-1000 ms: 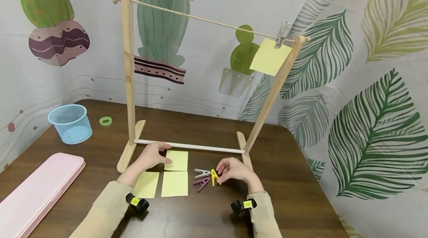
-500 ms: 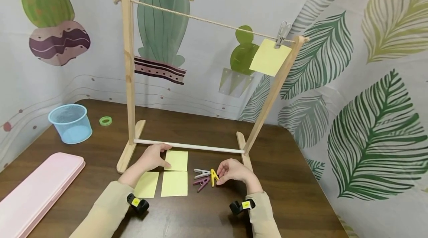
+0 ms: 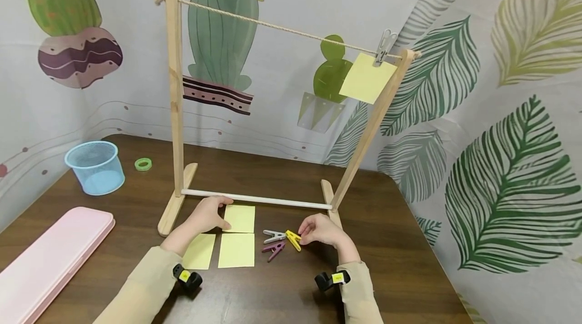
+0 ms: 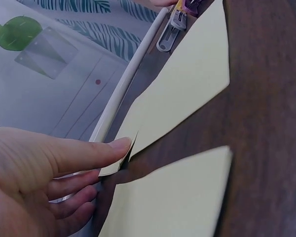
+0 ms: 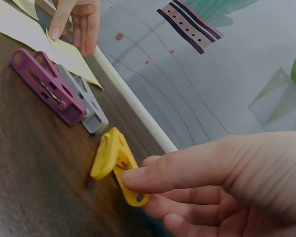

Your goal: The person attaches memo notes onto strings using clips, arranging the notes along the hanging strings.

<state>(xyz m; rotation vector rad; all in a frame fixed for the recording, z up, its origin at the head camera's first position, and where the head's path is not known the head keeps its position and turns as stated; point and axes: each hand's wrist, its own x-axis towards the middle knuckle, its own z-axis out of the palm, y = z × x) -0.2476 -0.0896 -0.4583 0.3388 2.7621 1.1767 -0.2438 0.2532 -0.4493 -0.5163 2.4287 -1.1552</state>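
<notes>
Left edge of the dark wooden table point(image 3: 386, 243): a pink flat case point(image 3: 50, 258), with a blue mesh basket point(image 3: 95, 167) and a green ring point(image 3: 143, 164) behind it. Centre: a wooden stand point(image 3: 175, 111) with a rope point(image 3: 282, 27) strung between its uprights and a white rod point(image 3: 256, 199) joining its feet.

In front of the rod, the left hand point(image 3: 206, 214) lies with nearly straight fingers; the thumb tip lifts the near-left corner of the rear yellow note point(image 3: 240, 218), as the left wrist view shows point(image 4: 182, 94). Two further yellow notes lie flat nearer the person: the left note point(image 3: 200, 251) and the middle note point(image 3: 236, 250).

To the right of the notes lie a grey clothespin point(image 3: 274, 235) and a purple clothespin point(image 3: 273, 249), side by side and touching in the right wrist view. Just beside them, the yellow clothespin point(image 3: 293, 239) is pinched at its handle end between the thumb and fingers of the right hand point(image 3: 320, 230); it appears tilted up, its far end at the table surface point(image 5: 119, 165).

Upper right: a grey peg point(image 3: 384, 46) clamps a hanging yellow note point(image 3: 366, 78) to the rope, next to the right upright.
</notes>
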